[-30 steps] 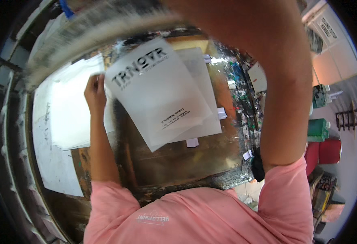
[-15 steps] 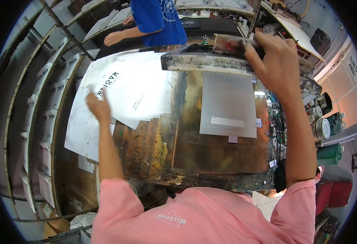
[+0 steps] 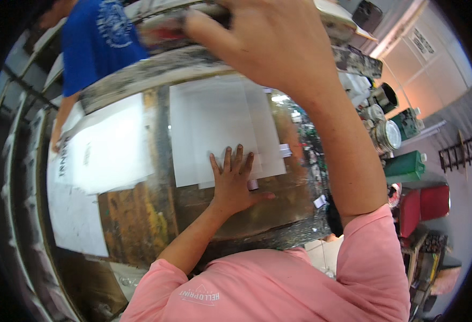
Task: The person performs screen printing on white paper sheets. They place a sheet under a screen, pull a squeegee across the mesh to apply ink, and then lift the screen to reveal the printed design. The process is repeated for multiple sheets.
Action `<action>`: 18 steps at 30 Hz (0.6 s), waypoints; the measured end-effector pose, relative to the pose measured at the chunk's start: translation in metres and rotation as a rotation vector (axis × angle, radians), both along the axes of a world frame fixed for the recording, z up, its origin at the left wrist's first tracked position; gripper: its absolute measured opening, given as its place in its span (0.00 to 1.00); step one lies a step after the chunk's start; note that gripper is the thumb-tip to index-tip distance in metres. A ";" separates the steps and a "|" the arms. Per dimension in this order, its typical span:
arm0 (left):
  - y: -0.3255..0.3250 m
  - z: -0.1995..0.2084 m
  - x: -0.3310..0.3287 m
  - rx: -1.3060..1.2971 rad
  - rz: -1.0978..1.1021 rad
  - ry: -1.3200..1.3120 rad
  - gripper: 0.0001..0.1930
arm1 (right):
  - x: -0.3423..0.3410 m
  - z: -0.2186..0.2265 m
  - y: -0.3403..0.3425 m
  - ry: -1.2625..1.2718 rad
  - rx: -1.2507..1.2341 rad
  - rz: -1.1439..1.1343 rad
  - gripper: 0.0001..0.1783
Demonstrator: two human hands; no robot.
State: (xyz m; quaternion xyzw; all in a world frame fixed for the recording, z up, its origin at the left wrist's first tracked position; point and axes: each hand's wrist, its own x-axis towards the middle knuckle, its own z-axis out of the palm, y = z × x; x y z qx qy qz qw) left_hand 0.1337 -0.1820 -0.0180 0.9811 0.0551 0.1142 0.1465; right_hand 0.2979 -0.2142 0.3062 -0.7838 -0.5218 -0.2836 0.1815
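Pale sheets (image 3: 214,121) on stained table (image 3: 134,222).

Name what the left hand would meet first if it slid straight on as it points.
Beyond the pale sheets under it, the left hand would probably meet the raised bar by the right hand first, though depth is unclear and it might pass beneath.
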 end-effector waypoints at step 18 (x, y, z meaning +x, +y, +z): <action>0.015 0.068 0.014 -0.041 0.181 -0.515 0.60 | 0.012 0.004 0.001 -0.015 0.019 0.053 0.30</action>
